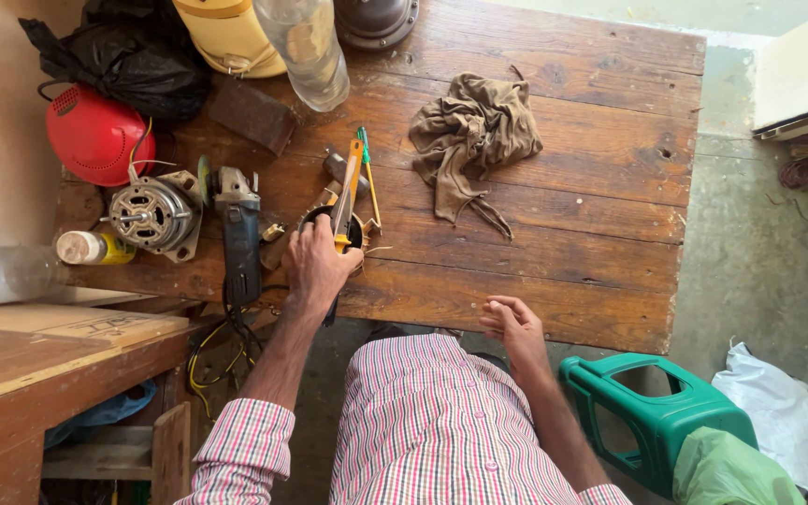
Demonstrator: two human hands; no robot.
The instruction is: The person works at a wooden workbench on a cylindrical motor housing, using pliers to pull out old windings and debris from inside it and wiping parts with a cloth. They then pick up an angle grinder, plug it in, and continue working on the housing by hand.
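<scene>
orange-handled pliers gripped in closed left hand; right hand loosely curled, empty.

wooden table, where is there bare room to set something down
Bare planks lie right of the brown rag, out to the wooden table edge, and along the near edge between the left hand and right hand. The left side is crowded: angle grinder, electric motor, red bowl, plastic bottle.
</scene>
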